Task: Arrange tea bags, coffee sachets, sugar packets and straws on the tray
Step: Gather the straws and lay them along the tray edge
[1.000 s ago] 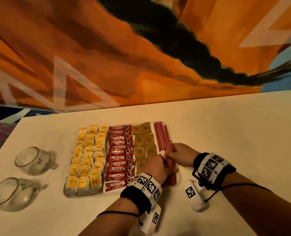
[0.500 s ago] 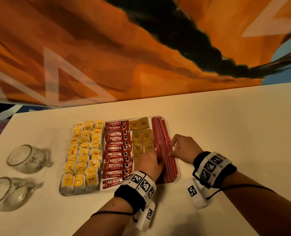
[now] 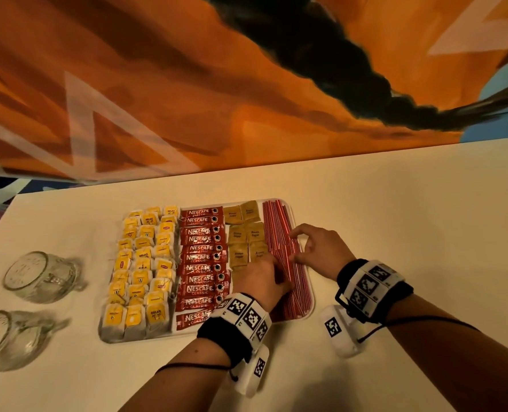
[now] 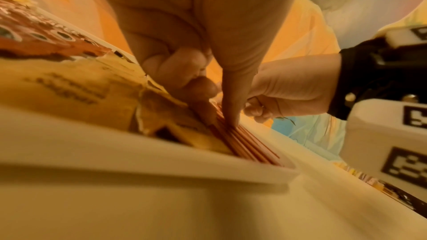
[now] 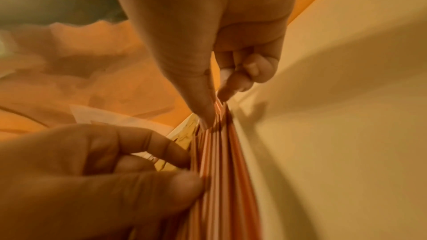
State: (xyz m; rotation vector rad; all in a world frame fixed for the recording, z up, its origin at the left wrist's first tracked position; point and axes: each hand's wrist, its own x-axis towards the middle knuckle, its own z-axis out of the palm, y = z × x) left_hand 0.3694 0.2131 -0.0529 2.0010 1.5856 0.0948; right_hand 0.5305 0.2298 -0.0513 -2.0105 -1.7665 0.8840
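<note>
A white tray (image 3: 291,208) holds yellow tea bags (image 3: 142,263) at the left, then red coffee sachets (image 3: 200,257), brown sugar packets (image 3: 244,233) and red straws (image 3: 276,221) along its right side. My left hand (image 3: 279,278) has curled fingers, and its thumb and forefinger pinch the straws from the left side. My right hand (image 3: 293,245) pinches the same bundle from the right with thumb and fingertips. The left wrist view shows my left hand (image 4: 221,109) on the straws (image 4: 254,149). In the right wrist view my right hand (image 5: 217,105) nips the straws (image 5: 226,171).
Two glass cups (image 3: 41,276) (image 3: 8,337) lie on their sides on the white table (image 3: 410,218), left of the tray. An orange patterned wall runs along the table's far edge. Bare tabletop lies to the right of the tray.
The straws, uneven a second ago, now lie in one straight row. Both hands have slid a little along them towards the far end of the tray.
</note>
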